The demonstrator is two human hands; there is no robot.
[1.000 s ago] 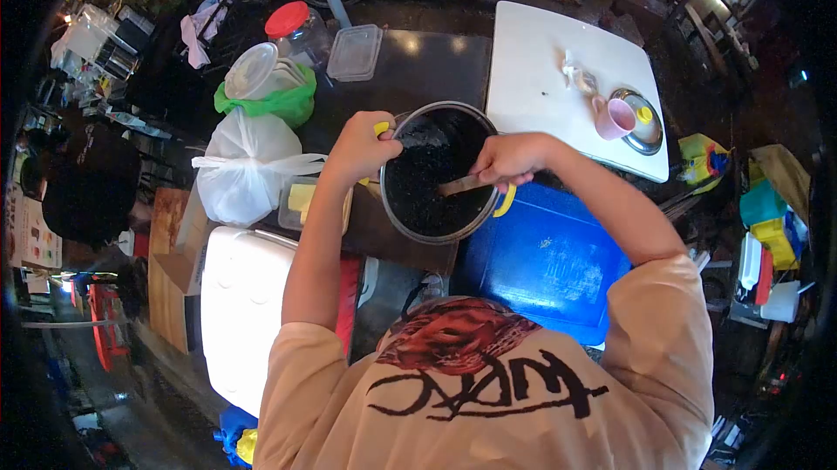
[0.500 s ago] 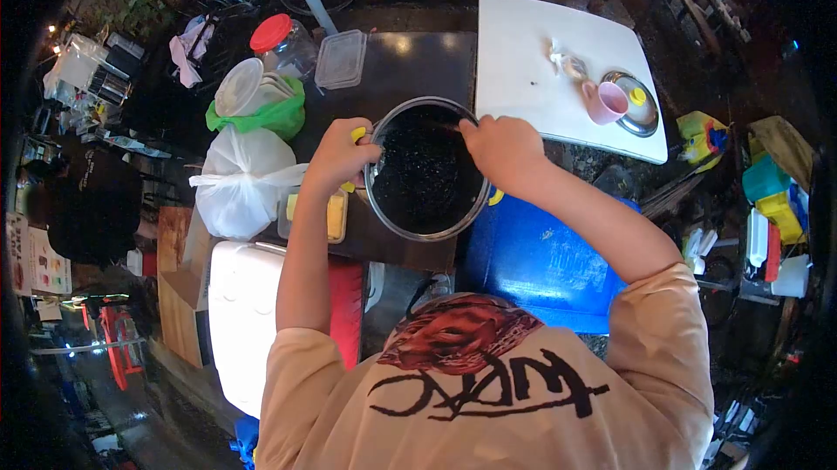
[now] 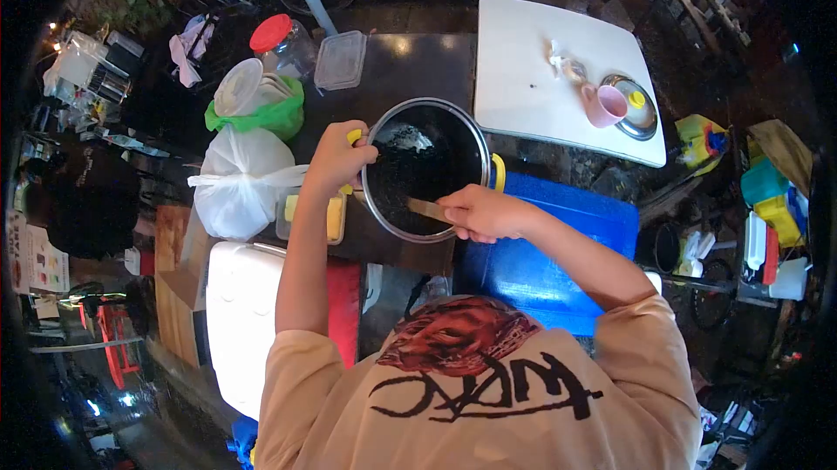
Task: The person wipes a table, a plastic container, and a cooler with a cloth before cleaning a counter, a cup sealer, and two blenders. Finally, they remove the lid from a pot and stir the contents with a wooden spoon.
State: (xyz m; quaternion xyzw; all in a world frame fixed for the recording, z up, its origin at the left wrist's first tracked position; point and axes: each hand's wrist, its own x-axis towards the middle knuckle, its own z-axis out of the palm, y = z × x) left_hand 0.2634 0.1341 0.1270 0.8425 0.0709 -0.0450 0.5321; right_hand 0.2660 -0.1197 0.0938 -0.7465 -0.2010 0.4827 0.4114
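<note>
A round metal pot (image 3: 394, 224) with yellow handles stands at the dark table's front edge, holding dark, glistening contents. My left hand (image 3: 343, 156) is closed around the pot's left yellow handle (image 3: 354, 136). Over the lower right rim, my right hand (image 3: 488, 213) grips a flat wooden spatula (image 3: 427, 208), whose far end dips into the dark contents and is hidden there. The right yellow handle (image 3: 498, 172) is free of my hand. Near my left forearm sits a clear tub with yellow blocks (image 3: 335, 218).
A white board (image 3: 523, 60) at right bears a pink mug (image 3: 603, 106) and a metal lid (image 3: 643, 124). To the left are a tied white bag (image 3: 240, 187), stacked lids (image 3: 240, 86) and a red-capped jar (image 3: 272, 32). A blue bin (image 3: 549, 248) and white cooler (image 3: 244, 322) stand nearer me.
My right hand has moved from the pot's upper right rim to its lower right, with the spatula now showing. My left hand stays on the handle.
</note>
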